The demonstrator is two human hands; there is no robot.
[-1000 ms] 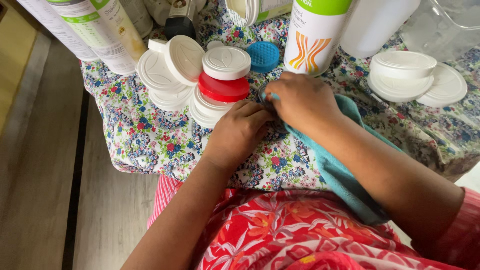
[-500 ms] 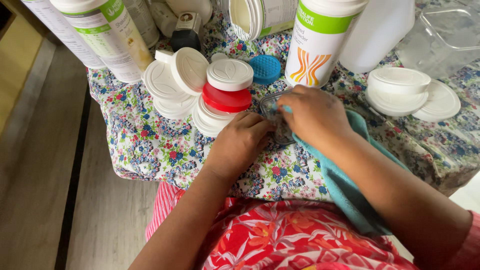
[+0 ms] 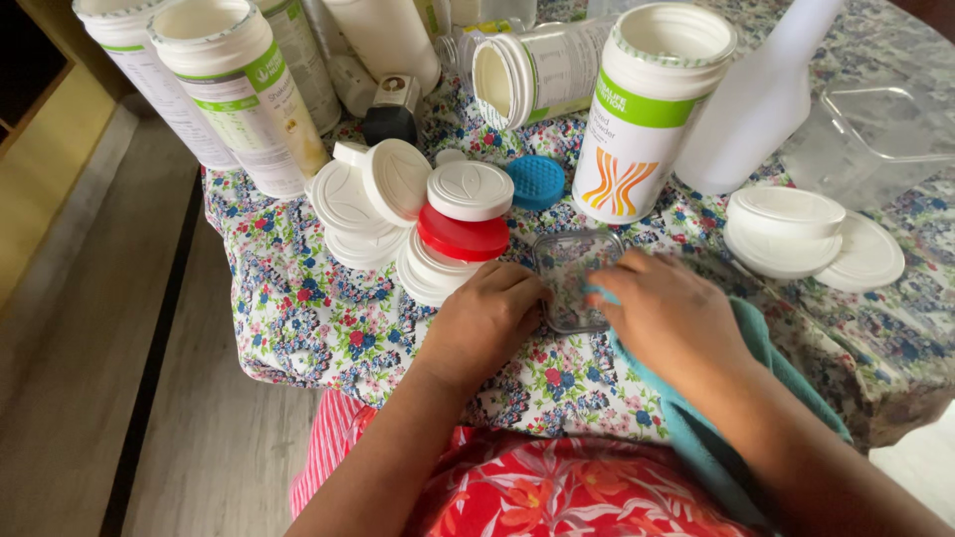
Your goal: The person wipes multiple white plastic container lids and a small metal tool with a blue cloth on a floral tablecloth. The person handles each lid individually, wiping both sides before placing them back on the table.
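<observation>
We see the left hand [image 3: 484, 323] curled with its fingers pressed together against the left edge of a small clear square container [image 3: 575, 278], which lies on the floral tablecloth [image 3: 298, 308] near the middle of the table. The right hand [image 3: 671, 318] rests on the container's right side, fingers bent and bunched over a teal cloth [image 3: 766, 343] that trails to the near right; whether it pinches the cloth we cannot tell. The container appears empty. Just left of it stands a pile of white round lids [image 3: 368, 199] with one red lid [image 3: 463, 236] among them, and a blue perforated lid [image 3: 535, 181] lies just beyond. Farther back, a tall white canister with a green band [image 3: 647, 109] stands upright and open; its inside is not visible. A second canister [image 3: 532, 70] lies on its side, mouth facing left, with a pale interior. Two more open canisters [image 3: 239, 89] stand at the far left. To the right we note a white bottle [image 3: 756, 99], a stack of white lids [image 3: 786, 224] and a clear plastic tub [image 3: 885, 129]. The table's left edge drops to a wooden floor [image 3: 119, 398]; the near edge meets the person's red patterned clothing [image 3: 557, 497]. Bare cloth remains near-left of the hands.
</observation>
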